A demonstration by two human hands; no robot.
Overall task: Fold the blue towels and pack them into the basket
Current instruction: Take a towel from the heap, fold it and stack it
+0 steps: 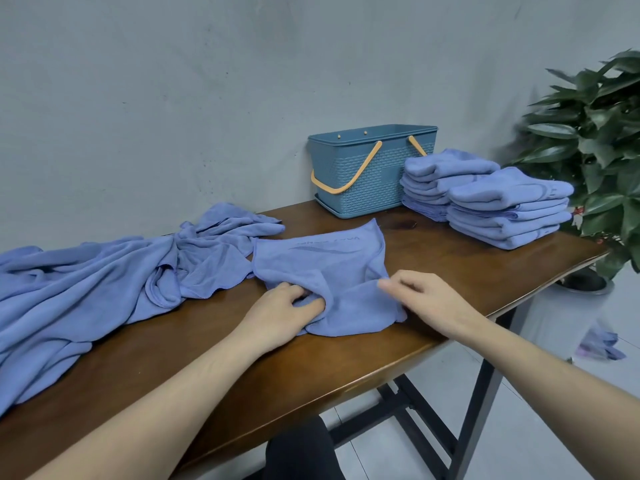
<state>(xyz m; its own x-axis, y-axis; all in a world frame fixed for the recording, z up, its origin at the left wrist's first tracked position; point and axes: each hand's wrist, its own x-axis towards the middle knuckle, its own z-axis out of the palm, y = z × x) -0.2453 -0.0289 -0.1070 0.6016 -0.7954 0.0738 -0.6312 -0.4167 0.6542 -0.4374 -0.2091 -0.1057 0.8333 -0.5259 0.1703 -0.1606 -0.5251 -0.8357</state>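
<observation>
One blue towel [322, 271], part spread and rumpled, lies near the front edge of the desk [433, 271], toward its right half; likely drawn here from the heap to be flattened for folding

Left hand [280, 306]: fingers curled into a bunched ridge of cloth at the towel's near-left part, gripping it, apparently to tug the wrinkle out

Right hand [426, 292]: fingers fairly straight, lying on the towel's near-right corner, holding nothing; probably pinning that side down

Unfolded heap [104, 282]: many blue towels along the left of the desk, its near end just beside the spread one

Folded stacks [495, 199]: two, at the back right corner, seemingly awaiting packing

Basket [363, 171]: blue, orange handles, at the back edge, touching the stacks; contents hidden

Potted plant [595, 133]: beyond the right edge
</observation>
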